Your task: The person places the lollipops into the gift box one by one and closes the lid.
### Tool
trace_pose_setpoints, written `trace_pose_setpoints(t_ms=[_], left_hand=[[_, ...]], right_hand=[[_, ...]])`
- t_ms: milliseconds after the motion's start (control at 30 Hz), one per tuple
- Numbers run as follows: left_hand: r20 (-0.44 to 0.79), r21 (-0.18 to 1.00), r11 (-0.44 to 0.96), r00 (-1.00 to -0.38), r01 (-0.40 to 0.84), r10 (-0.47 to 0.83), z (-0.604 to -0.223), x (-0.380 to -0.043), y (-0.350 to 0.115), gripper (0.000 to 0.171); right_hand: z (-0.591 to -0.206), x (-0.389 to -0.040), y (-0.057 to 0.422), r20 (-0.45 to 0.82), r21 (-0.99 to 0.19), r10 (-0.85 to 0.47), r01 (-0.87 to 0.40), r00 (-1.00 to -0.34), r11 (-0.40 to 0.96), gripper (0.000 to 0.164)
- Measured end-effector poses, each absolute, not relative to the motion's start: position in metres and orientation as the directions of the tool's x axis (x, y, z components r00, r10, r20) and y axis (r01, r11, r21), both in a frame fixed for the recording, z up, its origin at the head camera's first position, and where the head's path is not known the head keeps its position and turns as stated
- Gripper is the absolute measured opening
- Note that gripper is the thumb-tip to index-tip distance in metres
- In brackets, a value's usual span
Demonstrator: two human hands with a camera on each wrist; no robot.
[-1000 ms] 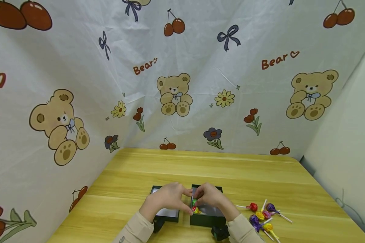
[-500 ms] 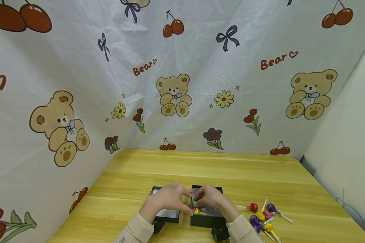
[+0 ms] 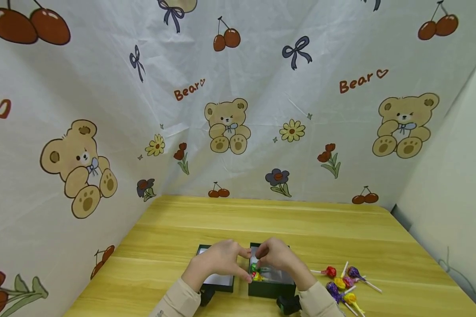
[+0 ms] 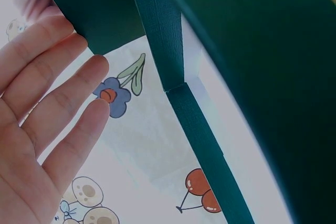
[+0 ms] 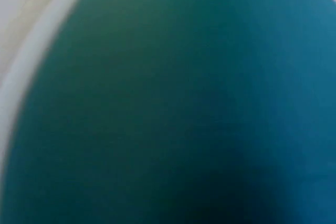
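A dark green box (image 3: pixel 271 289) with a grey inside stands open on the table. A green-wrapped lollipop (image 3: pixel 254 267) and a yellow-and-red lollipop (image 3: pixel 257 276) lie along its left side. My right hand (image 3: pixel 277 255) is over the box, thumb and forefinger parted just above the green lollipop. At the box's left edge is my left hand (image 3: pixel 225 259), its fingers extended and holding nothing; the left wrist view shows the fingers (image 4: pixel 73 93) close by a green box wall (image 4: pixel 105 19). A blurred green surface (image 5: pixel 157 98) fills the right wrist view.
The shallow green lid (image 3: pixel 218 288), white inside, lies under the left forearm. Right of the box are several loose lollipops, among them a red one (image 3: pixel 330 271), a purple one (image 3: pixel 353 272) and a yellow one (image 3: pixel 350 298). A printed cloth (image 3: pixel 258 171) hangs behind the table (image 3: pixel 321 229).
My right hand's fingers have come up slightly off the green lollipop, which now shows more fully in the box. The left hand has stayed where it was.
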State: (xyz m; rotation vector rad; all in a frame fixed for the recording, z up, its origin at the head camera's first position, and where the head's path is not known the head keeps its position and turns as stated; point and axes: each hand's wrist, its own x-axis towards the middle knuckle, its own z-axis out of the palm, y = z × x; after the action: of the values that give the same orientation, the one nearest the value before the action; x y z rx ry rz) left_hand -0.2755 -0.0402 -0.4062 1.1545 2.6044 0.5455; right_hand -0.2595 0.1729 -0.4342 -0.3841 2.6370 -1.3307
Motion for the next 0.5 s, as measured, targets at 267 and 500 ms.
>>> trace_pose_setpoints(t_ms=[267, 500], left_hand=[[-0.061, 0.433, 0.604, -0.647, 0.669, 0.760, -0.411, -0.275, -0.042, 0.058], [-0.067, 0.413, 0.623, -0.661, 0.664, 0.748, -0.408, -0.276, -0.040, 0.060]], right_hand=[[-0.415, -0.251, 0.184, 0.057, -0.819, -0.319, -0.227, -0.946, 0.526, 0.015], [-0.400, -0.247, 0.204, 0.115, -0.829, -0.280, -0.248, -0.953, 0.502, 0.016]])
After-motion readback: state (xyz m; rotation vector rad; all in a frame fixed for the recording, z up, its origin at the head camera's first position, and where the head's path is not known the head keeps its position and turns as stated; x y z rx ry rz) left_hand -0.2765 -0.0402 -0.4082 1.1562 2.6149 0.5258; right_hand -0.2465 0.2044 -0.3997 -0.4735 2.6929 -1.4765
